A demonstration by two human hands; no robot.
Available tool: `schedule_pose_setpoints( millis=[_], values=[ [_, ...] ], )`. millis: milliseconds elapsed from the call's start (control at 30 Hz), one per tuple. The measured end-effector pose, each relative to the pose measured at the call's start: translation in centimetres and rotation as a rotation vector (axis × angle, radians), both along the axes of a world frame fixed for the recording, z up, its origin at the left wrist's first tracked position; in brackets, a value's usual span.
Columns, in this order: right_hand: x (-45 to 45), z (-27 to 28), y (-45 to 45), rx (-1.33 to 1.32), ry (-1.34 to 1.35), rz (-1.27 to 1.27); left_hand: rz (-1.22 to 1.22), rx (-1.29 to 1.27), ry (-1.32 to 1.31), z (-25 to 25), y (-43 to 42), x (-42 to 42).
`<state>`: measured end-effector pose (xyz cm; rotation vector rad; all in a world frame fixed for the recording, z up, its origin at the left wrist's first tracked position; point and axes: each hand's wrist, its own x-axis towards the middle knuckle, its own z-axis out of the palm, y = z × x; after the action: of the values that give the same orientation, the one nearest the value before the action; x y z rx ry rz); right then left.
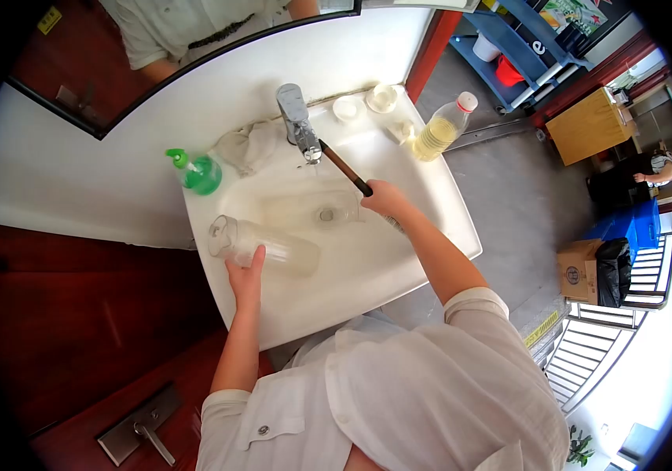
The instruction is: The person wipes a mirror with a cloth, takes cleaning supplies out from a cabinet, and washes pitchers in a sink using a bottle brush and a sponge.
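Observation:
My left hand [245,276] grips a clear cylindrical jar [277,245], tilted on its side over the left part of the white sink [336,294]. The jar's open mouth points left; cloudy liquid seems to be inside. My right hand [387,199] is closed around a long brown-and-black handle [345,168], whose upper end reaches the faucet [296,118]. A small striped patch shows under my right wrist, perhaps bristles, but mostly hidden. Another clear vessel [347,206] lies in the basin by the drain [325,214].
On the sink's rim stand a green pump bottle [202,174], a crumpled cloth [249,147], small white dishes [349,108] and a yellowish bottle [442,129]. A mirror [218,31] hangs above. A door [116,330] is at left. Far right, a person [658,166] is near boxes [579,271].

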<state>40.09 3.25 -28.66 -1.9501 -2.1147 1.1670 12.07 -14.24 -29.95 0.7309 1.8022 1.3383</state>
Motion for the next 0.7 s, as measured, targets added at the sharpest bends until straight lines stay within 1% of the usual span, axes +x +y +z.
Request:
schedule_pose_setpoints(
  millis=[33,67,100,133,167,200,233,267,333,400,433,500,533,600,633,667,700],
  values=[
    [-0.3,-0.9,0.0,-0.115,0.066,-0.009,0.005,-0.010,0.008,1.6,0.2,0.2],
    [-0.6,-1.9,0.3,-0.127,0.071,-0.001,-0.019,-0.200,-0.010,3.2,0.5,0.5],
    [-0.8,-3.5,0.6,-0.151,0.211,-0.001,-0.043,-0.390,-0.031,4.2,0.5,0.9],
    [-0.9,-4.9,0.7,-0.171,0.351,-0.003,-0.033,-0.399,-0.027,4.2,0.2,1.0],
    [-1.0,-6.2,0.4,-0.176,0.358,0.006,-0.069,-0.455,-0.054,4.2,0.1,1.0],
    [-1.4,-6.4,0.6,-0.206,0.509,-0.076,-0.105,-0.496,-0.079,4.4,0.4,0.8],
    [-1.5,-6.5,0.9,-0.236,0.658,-0.159,-0.096,-0.483,-0.073,4.3,0.7,0.7],
    [-1.4,-6.7,1.0,-0.247,0.698,-0.193,-0.098,-0.495,-0.054,4.0,0.5,0.7],
    [-1.0,-5.0,0.8,-0.221,0.697,-0.223,-0.095,-0.502,-0.033,3.2,-0.2,0.4],
    [0.0,-2.9,0.5,-0.180,0.710,-0.272,-0.188,-0.602,-0.054,2.5,-1.1,0.2],
    [0.6,-2.1,0.3,-0.179,0.707,-0.269,-0.186,-0.599,-0.057,2.5,-1.6,0.5],
    [1.7,-0.9,-0.1,-0.121,0.831,-0.339,-0.399,-0.666,0.005,2.5,-2.2,1.4],
    [2.2,-0.8,0.0,-0.125,0.890,-0.326,-0.401,-0.664,0.006,2.3,-2.3,1.9],
    [2.7,-0.5,-0.2,-0.111,0.912,-0.329,-0.547,-0.470,-0.028,1.7,-2.4,3.3],
    [2.7,-0.2,0.1,-0.087,0.936,-0.328,-0.619,-0.360,-0.038,2.2,-1.5,4.2],
    [2.7,-0.2,0.1,-0.065,0.914,-0.328,-0.618,-0.253,-0.114,2.9,-0.5,5.2],
    [2.7,-0.3,0.0,-0.039,0.892,-0.325,-0.618,-0.229,-0.103,3.5,1.3,5.8]
  ],
)
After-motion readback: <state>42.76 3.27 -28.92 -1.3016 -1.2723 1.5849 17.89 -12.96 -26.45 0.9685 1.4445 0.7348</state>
